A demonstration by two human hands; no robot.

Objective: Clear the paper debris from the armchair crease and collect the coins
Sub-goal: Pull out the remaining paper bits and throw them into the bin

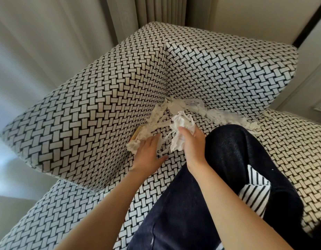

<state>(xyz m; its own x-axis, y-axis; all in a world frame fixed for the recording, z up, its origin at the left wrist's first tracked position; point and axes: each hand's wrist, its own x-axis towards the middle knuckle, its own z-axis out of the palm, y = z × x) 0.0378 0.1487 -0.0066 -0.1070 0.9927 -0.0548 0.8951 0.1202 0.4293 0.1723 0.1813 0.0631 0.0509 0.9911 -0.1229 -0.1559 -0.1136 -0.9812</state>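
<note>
White shredded paper debris lies along the crease where the armchair's seat meets its back and left arm. My right hand grips a bunched wad of paper shreds above the seat. My left hand reaches into the left crease, fingers on a clump of shreds there. Something yellowish pokes out of that crease behind the clump; I cannot tell what it is. No coins show.
The armchair is covered in black-and-white woven-pattern fabric. My knee in dark trousers rests on the seat cushion, with a striped shirt hem hanging beside it. Curtains hang behind and to the left.
</note>
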